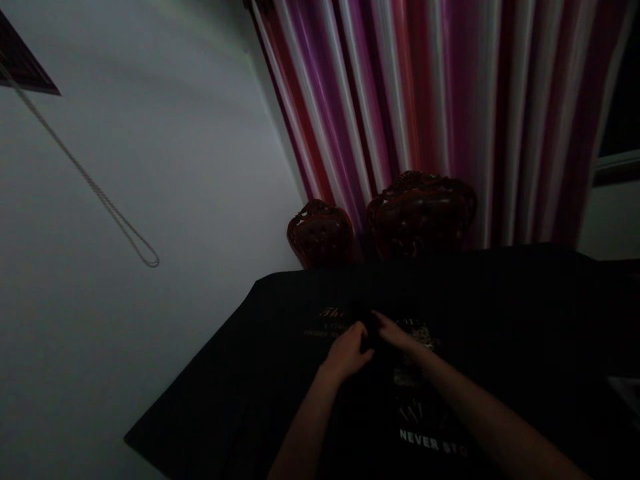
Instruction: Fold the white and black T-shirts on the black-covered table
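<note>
A black printed garment (400, 407), probably a shirt, lies on a dark table cover (240, 347). White letters reading "NEVER STO" and a pale picture print show on it. My left hand (349, 350) is at the garment's upper left part, fingers curled in around dark fabric. Close to its right, my right hand (393, 332) reaches in from the right with its fingers bent onto the same dark cloth. The fabric between the hands is nearly black, so its folds and edges are hard to make out.
Gold lettering (330, 313) shows on the table cover left of the hands. Two carved chairs (320, 233) stand behind the far edge, before a striped curtain (410, 100). A beaded cord (115, 210) hangs along the white wall. Something pale (627, 390) lies at the right edge.
</note>
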`<state>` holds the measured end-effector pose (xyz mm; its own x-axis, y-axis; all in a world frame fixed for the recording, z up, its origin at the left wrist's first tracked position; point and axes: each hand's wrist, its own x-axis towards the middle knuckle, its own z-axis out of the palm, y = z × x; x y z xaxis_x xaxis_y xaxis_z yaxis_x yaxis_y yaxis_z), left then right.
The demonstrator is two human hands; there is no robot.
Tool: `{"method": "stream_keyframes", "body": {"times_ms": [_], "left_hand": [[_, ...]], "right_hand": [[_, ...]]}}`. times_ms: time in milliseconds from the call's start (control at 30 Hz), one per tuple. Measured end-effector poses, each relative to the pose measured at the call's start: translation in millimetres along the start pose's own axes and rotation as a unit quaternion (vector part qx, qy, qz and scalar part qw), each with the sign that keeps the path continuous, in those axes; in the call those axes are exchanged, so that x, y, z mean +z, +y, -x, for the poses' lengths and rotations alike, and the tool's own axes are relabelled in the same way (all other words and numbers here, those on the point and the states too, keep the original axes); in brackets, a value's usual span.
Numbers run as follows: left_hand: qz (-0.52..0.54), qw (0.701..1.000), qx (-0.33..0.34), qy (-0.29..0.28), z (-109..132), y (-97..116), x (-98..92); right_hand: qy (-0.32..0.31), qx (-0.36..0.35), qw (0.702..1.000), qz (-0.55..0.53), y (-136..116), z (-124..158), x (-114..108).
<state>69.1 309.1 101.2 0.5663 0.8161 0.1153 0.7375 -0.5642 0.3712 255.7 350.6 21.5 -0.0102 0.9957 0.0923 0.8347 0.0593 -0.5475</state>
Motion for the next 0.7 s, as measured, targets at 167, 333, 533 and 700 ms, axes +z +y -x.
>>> {"method": "stream_keyframes", "body": {"times_ms": [167,333,533,700], "left_hand": [[-0.095,0.994,0.063,-0.003,52,-4,28.7],[-0.180,0.982,0.064,-0.001,55,-15,34.8],[-0.198,0.974,0.103,-0.027,54,-14,42.1],[-0.164,0.978,0.116,-0.054,70,-30,57.0]], "right_hand": [[0.091,0.087,0.992,-0.001,54,15,-41],[0.131,0.052,0.988,0.056,27,19,-36],[0.032,-0.120,0.985,0.117,-19,9,1],[0.013,-0.103,0.983,0.148,-4,7,16]]}}
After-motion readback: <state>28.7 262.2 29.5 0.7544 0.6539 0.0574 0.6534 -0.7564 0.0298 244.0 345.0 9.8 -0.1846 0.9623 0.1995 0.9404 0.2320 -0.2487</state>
